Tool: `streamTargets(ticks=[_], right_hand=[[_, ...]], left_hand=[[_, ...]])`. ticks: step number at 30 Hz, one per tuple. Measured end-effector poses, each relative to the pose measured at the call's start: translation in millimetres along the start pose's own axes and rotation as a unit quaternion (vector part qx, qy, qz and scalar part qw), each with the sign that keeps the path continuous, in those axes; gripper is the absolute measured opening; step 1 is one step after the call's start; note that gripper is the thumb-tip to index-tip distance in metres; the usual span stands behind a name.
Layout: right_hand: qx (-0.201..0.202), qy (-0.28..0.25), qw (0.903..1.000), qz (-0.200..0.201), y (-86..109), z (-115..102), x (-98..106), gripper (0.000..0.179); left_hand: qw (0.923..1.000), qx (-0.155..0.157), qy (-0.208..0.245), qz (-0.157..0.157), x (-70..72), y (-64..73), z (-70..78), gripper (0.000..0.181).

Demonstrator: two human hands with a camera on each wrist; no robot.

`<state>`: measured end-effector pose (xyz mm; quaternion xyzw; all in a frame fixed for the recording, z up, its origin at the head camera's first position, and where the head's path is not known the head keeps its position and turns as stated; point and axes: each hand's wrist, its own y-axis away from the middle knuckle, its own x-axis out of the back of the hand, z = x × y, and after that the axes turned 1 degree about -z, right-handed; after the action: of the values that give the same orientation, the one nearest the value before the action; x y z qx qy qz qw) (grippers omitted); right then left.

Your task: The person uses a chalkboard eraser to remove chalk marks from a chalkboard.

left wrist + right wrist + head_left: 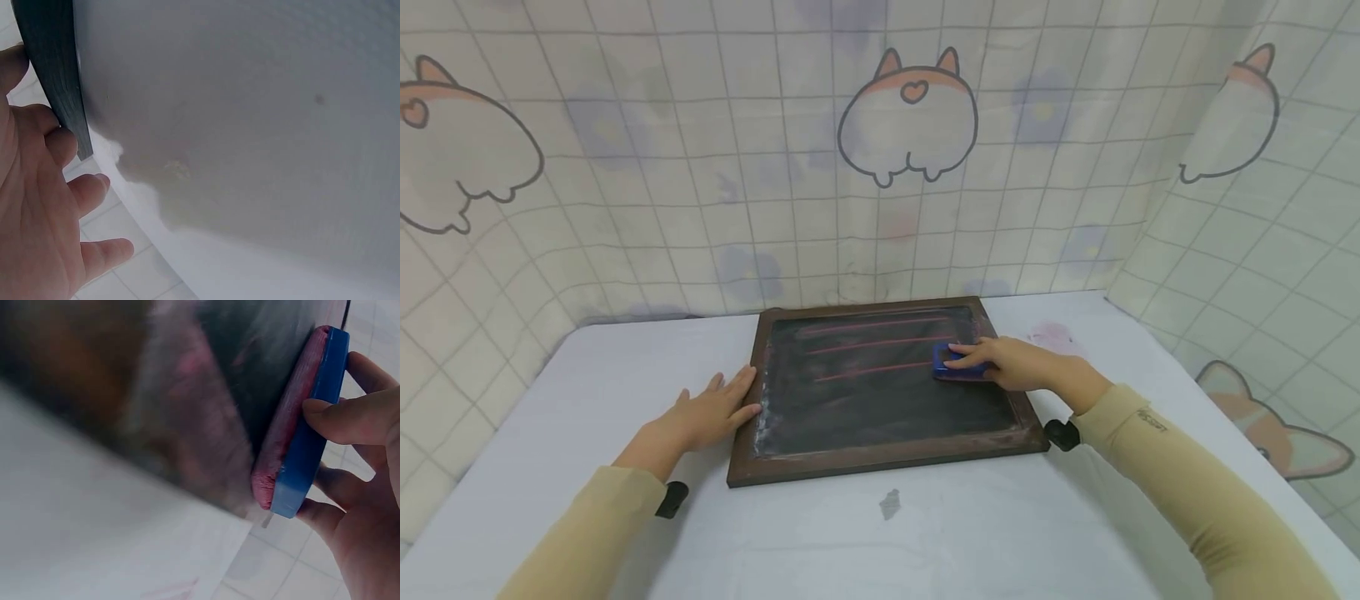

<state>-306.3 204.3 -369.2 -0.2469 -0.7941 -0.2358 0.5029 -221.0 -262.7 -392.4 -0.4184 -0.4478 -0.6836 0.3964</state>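
Note:
A brown-framed chalkboard [880, 417] lies flat on the white table, with several red chalk lines [880, 343] across its upper half. My right hand [1026, 364] grips a blue chalkboard eraser [951, 367] against the right part of the board, at the end of the lowest line. In the right wrist view, thumb and fingers hold the blue back of the eraser [312, 434], and its felt [290, 419] is stained pink. My left hand [703, 417] rests at the frame's left edge, fingers extended; the left wrist view shows its fingers [90, 190] beside the dark frame [59, 69].
The white table [820, 542] has a grey patch [890, 504] in front of the board and a pink smudge [1052, 335] at the right. A grid-patterned curtain [880, 225] with cartoon animals stands behind and at both sides. A dark wrist device [1062, 434] sits under the right sleeve.

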Motion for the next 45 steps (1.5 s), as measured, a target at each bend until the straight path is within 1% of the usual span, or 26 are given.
streamTargets(ticks=[3, 7, 11, 15, 16, 20, 23, 26, 29, 33, 36, 38, 41, 45], right_hand=[[0.0, 0.006, 1.0, -0.006, -12.9, -2.2, 0.4, 0.063], [-0.005, 0.007, 0.9997, -0.025, -34.5, -13.3, 1.4, 0.065], [0.008, 0.007, 0.9988, -0.047, -58.5, -30.2, 0.6, 0.065], [0.023, 0.014, 0.9976, -0.064, -84.1, -52.2, -3.3, 0.064], [0.024, 0.008, 0.9973, -0.069, -90.4, -57.6, -5.0, 0.065], [0.034, 0.006, 0.9968, -0.073, -113.7, -76.8, -12.9, 0.065], [0.033, 0.003, 0.9971, -0.069, -126.5, -88.7, -17.5, 0.066], [0.034, 0.028, 0.9967, -0.068, -134.8, -100.3, -21.6, 0.067], [0.031, 0.062, 0.9945, -0.078, -138.0, -109.5, -26.7, 0.071], [0.011, 0.104, 0.9888, -0.107, -135.9, -115.5, -33.1, 0.088], [0.01, 0.125, 0.9847, -0.12, -131.1, -115.6, -34.5, 0.097], [0.013, 0.135, 0.983, -0.124, -125.7, -112.4, -33.5, 0.098], [0.005, 0.129, 0.9836, -0.126, -115.2, -99.6, -30.8, 0.1], [-0.008, 0.085, 0.9903, -0.11, -92.4, -70.2, -24.7, 0.099]], left_hand=[[1.0, 0.0, -0.001, -0.002, 0.5, 0.4, -0.2, 0.078], [1.0, 0.0, -0.001, -0.003, -0.2, 0.6, -0.5, 0.078], [1.0, 0.0, -0.002, 0.0, -1.0, 0.0, 0.0, 0.077], [1.0, 0.0, -0.004, 0.002, -1.1, 0.0, 0.0, 0.078], [1.0, 0.0, -0.005, 0.002, -1.5, 0.0, 0.1, 0.078], [1.0, 0.002, -0.007, 0.001, -0.9, -0.2, 1.6, 0.078], [1.0, -0.001, -0.005, 0.002, 1.0, -1.2, 3.8, 0.077], [1.0, 0.001, -0.004, 0.002, 1.7, -1.7, 4.9, 0.077], [1.0, 0.008, -0.005, -0.002, 0.8, -0.6, 4.4, 0.078], [0.9999, 0.015, -0.007, 0.0, -0.3, 1.2, 4.0, 0.078], [0.9999, 0.012, -0.008, 0.001, -0.6, 1.8, 2.9, 0.078], [0.9999, 0.008, -0.009, 0.001, -1.0, 1.7, 2.4, 0.078], [1.0, 0.005, -0.007, 0.001, -0.9, 2.0, 3.0, 0.078], [0.9999, 0.008, -0.007, 0.002, -0.2, 2.0, 5.7, 0.077]])
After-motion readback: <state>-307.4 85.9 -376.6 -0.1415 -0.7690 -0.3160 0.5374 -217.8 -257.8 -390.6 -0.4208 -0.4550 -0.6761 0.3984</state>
